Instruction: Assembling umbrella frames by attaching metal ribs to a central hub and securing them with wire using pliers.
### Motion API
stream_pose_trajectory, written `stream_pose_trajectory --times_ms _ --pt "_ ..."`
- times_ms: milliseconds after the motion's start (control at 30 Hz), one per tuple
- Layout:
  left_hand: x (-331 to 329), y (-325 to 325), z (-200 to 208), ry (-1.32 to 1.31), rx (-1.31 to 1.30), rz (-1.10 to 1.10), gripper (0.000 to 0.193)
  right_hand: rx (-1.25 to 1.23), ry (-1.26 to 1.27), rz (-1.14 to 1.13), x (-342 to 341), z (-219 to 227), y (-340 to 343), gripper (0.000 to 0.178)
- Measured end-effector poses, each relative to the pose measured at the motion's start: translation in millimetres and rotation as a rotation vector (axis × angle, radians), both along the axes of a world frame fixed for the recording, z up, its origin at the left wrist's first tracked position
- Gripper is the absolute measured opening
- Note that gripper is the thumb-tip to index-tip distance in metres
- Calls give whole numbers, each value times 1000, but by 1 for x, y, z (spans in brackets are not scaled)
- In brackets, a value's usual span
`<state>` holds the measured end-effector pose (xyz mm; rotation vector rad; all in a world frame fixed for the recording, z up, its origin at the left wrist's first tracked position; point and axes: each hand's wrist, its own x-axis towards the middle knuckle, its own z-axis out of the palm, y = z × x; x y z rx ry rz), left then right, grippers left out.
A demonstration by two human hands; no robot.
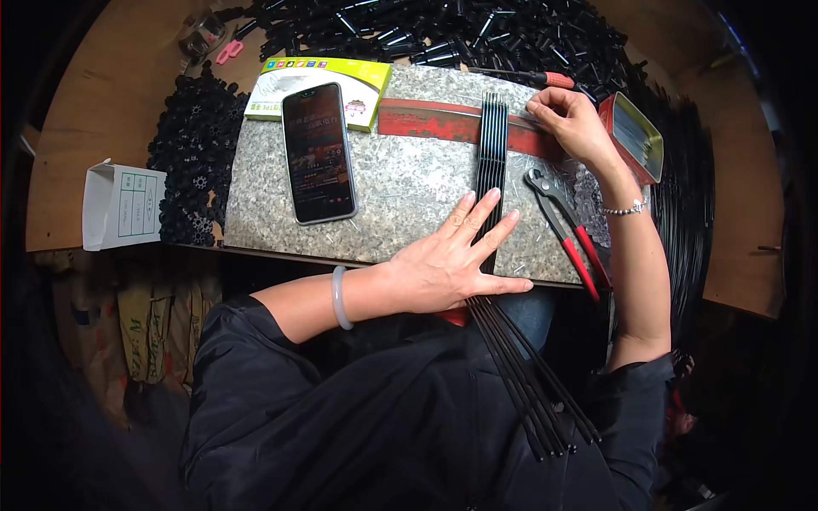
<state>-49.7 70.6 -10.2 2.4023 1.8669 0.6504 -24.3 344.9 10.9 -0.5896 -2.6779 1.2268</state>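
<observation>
Head view: nearest the person, a bunch of thin black rods (521,375) sticks out over their lap, past the near edge of the tabletop (111,111). The rods run up across a speckled stone slab (400,196). The left hand (456,255) lies flat on the rods, its grip spread wide, fingers open, pressing them down. A phone (319,153) lies on the slab to the left. Red-handled pliers (567,226) lie to the right. Farther off, the right hand (573,119) rests at the rods' far end, on a red metal bar (443,123); its fingers are bent, pinching nothing that shows. Behind sits a pile of black parts (477,34).
</observation>
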Motion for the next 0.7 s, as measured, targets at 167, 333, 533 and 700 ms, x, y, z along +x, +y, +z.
stream_pose_trajectory --times_ms 167,333,533,700 --pt "0 0 -1 -1 10 5 88 7 4 -5 -2 -2 1 21" --pt "0 0 -1 7 13 7 87 23 -7 -2 -6 -1 -5 22" --pt "0 0 -1 -11 5 4 88 -46 10 24 -14 -2 -7 21" --pt "-3 -1 6 -42 -36 -27 74 3 -20 98 -18 1 -4 21"
